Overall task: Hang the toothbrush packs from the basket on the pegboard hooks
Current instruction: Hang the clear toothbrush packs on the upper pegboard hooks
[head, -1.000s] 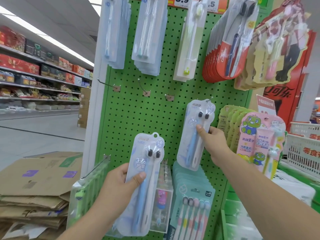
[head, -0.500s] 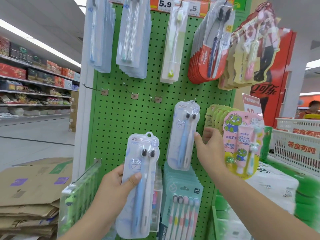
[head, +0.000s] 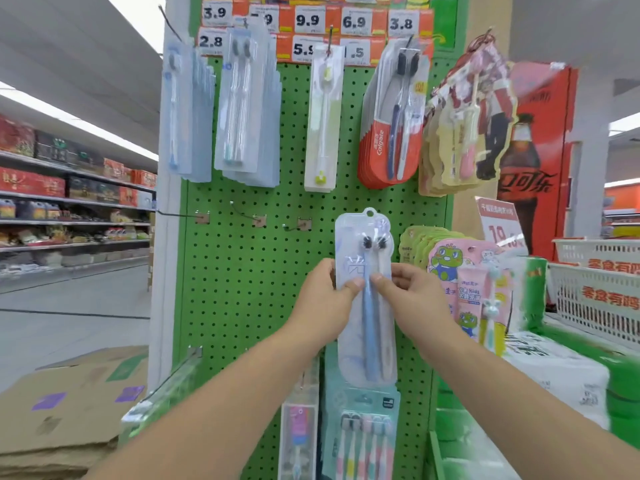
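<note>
A clear toothbrush pack [head: 363, 244] with a blue and a white brush is held upright against the green pegboard [head: 242, 289], its hang hole at the top. My left hand [head: 329, 292] pinches its left edge with the thumb on the front. My right hand [head: 412, 292] pinches its right edge the same way. Whether another pack hangs behind it I cannot tell. Three bare hooks [head: 242, 213] jut out of the board to the left of the pack. The basket is out of view.
Hanging packs fill the top row [head: 249, 109] under orange price tags. Green and pink kids' packs [head: 464, 271] hang right of my hands, multicolour brush packs [head: 363, 434] below. Flattened cardboard [head: 69, 410] lies at lower left; white baskets [head: 595, 296] stand at right.
My left hand lifted its pack up and right to the pegboard's middle row. My right hand came off the hung pack and took hold of this pack's right edge.
</note>
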